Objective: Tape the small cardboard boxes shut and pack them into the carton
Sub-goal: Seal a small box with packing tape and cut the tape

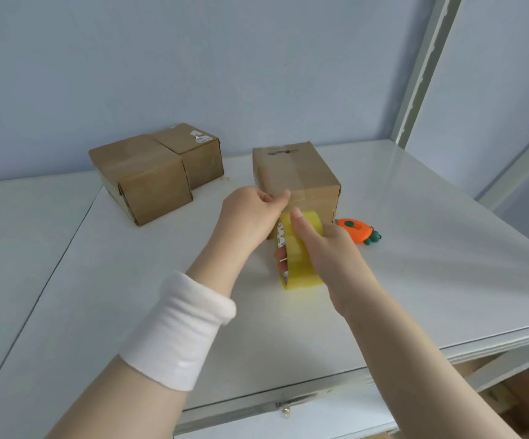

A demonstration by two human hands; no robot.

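A small cardboard box point(298, 175) is stood at the centre of the frame on the white table point(415, 264), its long axis running away toward the top of the frame. At its near upper edge the left hand point(253, 207) is closed in a pinch, apparently on the tape end point(286, 205), though the clear strip can barely be made out. Just below, against the near face, the yellowish tape roll point(301, 251) is gripped by the right hand point(329, 248), fingers passed through its core. The seam is judged to lie straight ahead of the roll. A carrot-shaped cutter point(356, 231) is lain right of the box, nearer the right hand. Two more boxes point(139, 175) are set at upper left.
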